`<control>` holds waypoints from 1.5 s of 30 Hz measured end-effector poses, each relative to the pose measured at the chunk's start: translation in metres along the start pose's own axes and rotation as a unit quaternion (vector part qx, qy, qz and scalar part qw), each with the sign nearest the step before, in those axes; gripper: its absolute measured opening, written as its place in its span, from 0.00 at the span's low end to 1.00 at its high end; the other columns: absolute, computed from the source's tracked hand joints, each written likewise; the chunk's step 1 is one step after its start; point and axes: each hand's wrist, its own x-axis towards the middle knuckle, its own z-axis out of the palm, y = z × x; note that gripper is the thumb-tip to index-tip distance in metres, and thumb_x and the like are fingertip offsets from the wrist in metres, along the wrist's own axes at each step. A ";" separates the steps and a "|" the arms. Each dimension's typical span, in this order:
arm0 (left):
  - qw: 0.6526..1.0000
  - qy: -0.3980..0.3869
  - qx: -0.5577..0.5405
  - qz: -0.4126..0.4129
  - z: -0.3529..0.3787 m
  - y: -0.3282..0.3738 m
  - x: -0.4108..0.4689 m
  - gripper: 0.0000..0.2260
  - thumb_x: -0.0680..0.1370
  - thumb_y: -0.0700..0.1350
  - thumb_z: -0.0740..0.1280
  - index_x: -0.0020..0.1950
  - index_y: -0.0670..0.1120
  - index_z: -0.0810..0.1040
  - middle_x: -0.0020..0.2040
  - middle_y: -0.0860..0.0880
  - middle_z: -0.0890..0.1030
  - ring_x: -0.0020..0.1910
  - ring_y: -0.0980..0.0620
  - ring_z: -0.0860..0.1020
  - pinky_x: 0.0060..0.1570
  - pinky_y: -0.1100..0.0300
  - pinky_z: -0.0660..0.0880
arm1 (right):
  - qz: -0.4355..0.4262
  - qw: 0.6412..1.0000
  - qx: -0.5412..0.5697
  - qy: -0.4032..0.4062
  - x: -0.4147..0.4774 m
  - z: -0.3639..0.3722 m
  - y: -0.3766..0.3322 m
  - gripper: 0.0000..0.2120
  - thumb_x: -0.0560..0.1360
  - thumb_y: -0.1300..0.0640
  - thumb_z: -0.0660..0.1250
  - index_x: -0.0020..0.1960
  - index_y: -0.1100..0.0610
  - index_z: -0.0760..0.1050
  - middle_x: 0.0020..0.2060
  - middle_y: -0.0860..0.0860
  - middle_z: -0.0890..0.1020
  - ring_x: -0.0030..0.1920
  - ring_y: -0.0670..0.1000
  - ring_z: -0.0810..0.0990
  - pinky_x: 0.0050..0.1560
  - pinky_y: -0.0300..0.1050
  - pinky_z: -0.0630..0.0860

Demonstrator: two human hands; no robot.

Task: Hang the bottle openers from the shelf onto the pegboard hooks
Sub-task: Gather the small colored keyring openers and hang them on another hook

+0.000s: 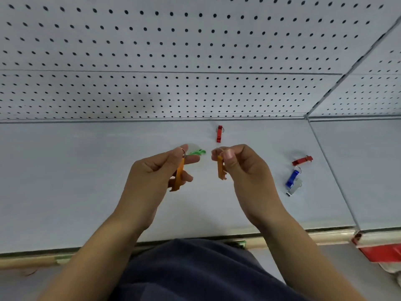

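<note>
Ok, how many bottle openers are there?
7: left orange in left hand, right orange in right hand; green, rear red, right red, blue, silver on shelf; hands may hide more.

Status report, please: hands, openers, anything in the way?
Left hand pinches orange opener; right hand pinches second orange opener. On shelf: green opener, red openers, blue opener, silver opener. Pegboard: no hooks in view, nothing blocking.

Both bare forearms reach forward, hands raised side by side and apart. The left hand [152,179] pinches an orange opener [179,175] near its ring. The right hand [249,177], fingers curled, pinches a second orange opener [220,169] at its top.
</note>
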 end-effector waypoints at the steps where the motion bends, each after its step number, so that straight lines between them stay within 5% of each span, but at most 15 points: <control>1: 1.000 0.014 -0.013 0.007 -0.006 0.003 -0.006 0.11 0.74 0.60 0.64 0.48 0.64 0.86 0.50 0.53 0.88 0.41 0.52 0.82 0.51 0.53 0.80 | 0.000 1.000 0.015 -0.018 -0.006 0.007 -0.008 0.13 0.76 0.43 0.62 0.48 0.51 0.79 0.47 0.48 0.86 0.47 0.45 0.84 0.49 0.37 0.80; 3: 0.998 0.041 -0.040 0.022 -0.018 0.008 -0.018 0.11 0.70 0.61 0.65 0.44 0.65 0.86 0.48 0.48 0.87 0.40 0.49 0.78 0.51 0.53 0.80 | -0.005 0.997 0.057 -0.049 -0.016 0.021 -0.023 0.15 0.74 0.43 0.63 0.48 0.55 0.78 0.47 0.49 0.87 0.47 0.47 0.84 0.49 0.43 0.80; 6: 0.990 0.079 -0.111 0.042 -0.042 0.011 -0.035 0.13 0.73 0.55 0.66 0.53 0.56 0.86 0.44 0.50 0.86 0.40 0.50 0.76 0.49 0.56 0.78 | -0.023 0.988 0.121 -0.090 -0.030 0.042 -0.040 0.14 0.73 0.47 0.66 0.47 0.59 0.78 0.48 0.52 0.87 0.49 0.53 0.85 0.52 0.53 0.79; 13: 0.970 0.116 -0.199 0.073 -0.108 0.024 -0.078 0.17 0.77 0.54 0.64 0.60 0.48 0.84 0.44 0.51 0.82 0.42 0.52 0.74 0.52 0.55 0.73 | -0.055 0.960 0.224 -0.162 -0.052 0.104 -0.086 0.15 0.66 0.46 0.72 0.47 0.56 0.79 0.45 0.52 0.87 0.44 0.51 0.83 0.47 0.48 0.76; 18: 0.964 0.083 -0.223 0.116 -0.160 0.049 -0.104 0.13 0.74 0.51 0.67 0.53 0.51 0.88 0.54 0.49 0.86 0.36 0.53 0.74 0.48 0.59 0.74 | -0.121 0.939 0.285 -0.149 -0.072 0.158 -0.123 0.16 0.68 0.50 0.71 0.49 0.59 0.77 0.41 0.52 0.85 0.41 0.51 0.81 0.48 0.45 0.77; 23: 0.952 0.060 -0.271 0.132 -0.219 0.072 -0.121 0.13 0.71 0.48 0.70 0.52 0.48 0.88 0.47 0.46 0.86 0.36 0.54 0.77 0.48 0.58 0.75 | -0.180 0.938 0.265 -0.129 -0.103 0.208 -0.156 0.14 0.65 0.48 0.73 0.46 0.55 0.78 0.43 0.51 0.87 0.40 0.50 0.81 0.41 0.43 0.74; 32: 0.952 0.078 -0.196 0.222 -0.296 0.093 -0.147 0.20 0.60 0.52 0.76 0.51 0.50 0.88 0.50 0.50 0.88 0.51 0.57 0.85 0.57 0.61 0.75 | -0.303 0.921 0.240 -0.053 -0.141 0.291 -0.193 0.11 0.69 0.55 0.77 0.47 0.56 0.79 0.43 0.53 0.87 0.41 0.50 0.82 0.39 0.38 0.79; 36: 0.944 0.115 -0.165 0.262 -0.324 0.092 -0.149 0.18 0.61 0.50 0.78 0.50 0.51 0.88 0.46 0.50 0.88 0.45 0.57 0.84 0.44 0.69 0.77 | -0.357 0.907 0.221 -0.024 -0.143 0.323 -0.203 0.09 0.69 0.59 0.77 0.46 0.54 0.79 0.44 0.52 0.87 0.43 0.51 0.82 0.42 0.42 0.79; 40: 0.942 0.128 -0.139 0.277 -0.346 0.092 -0.150 0.17 0.61 0.51 0.78 0.49 0.53 0.88 0.44 0.52 0.87 0.44 0.56 0.82 0.47 0.59 0.78 | -0.391 0.908 0.151 0.012 -0.134 0.345 -0.208 0.10 0.72 0.59 0.78 0.49 0.52 0.79 0.48 0.53 0.86 0.42 0.54 0.80 0.43 0.55 0.77; 42: 0.941 0.127 -0.138 0.283 -0.355 0.093 -0.150 0.17 0.61 0.52 0.78 0.49 0.53 0.87 0.43 0.52 0.86 0.44 0.55 0.82 0.47 0.57 0.77 | -0.405 0.906 0.115 0.032 -0.131 0.353 -0.210 0.12 0.71 0.59 0.78 0.49 0.50 0.78 0.47 0.50 0.86 0.42 0.51 0.80 0.45 0.55 0.79; 45: 0.935 0.130 -0.145 0.298 -0.364 0.094 -0.148 0.17 0.61 0.53 0.78 0.49 0.52 0.87 0.43 0.52 0.86 0.40 0.58 0.80 0.38 0.66 0.75 | -0.414 0.906 0.068 0.058 -0.128 0.361 -0.210 0.13 0.71 0.58 0.79 0.48 0.46 0.78 0.46 0.46 0.85 0.44 0.48 0.82 0.48 0.49 0.79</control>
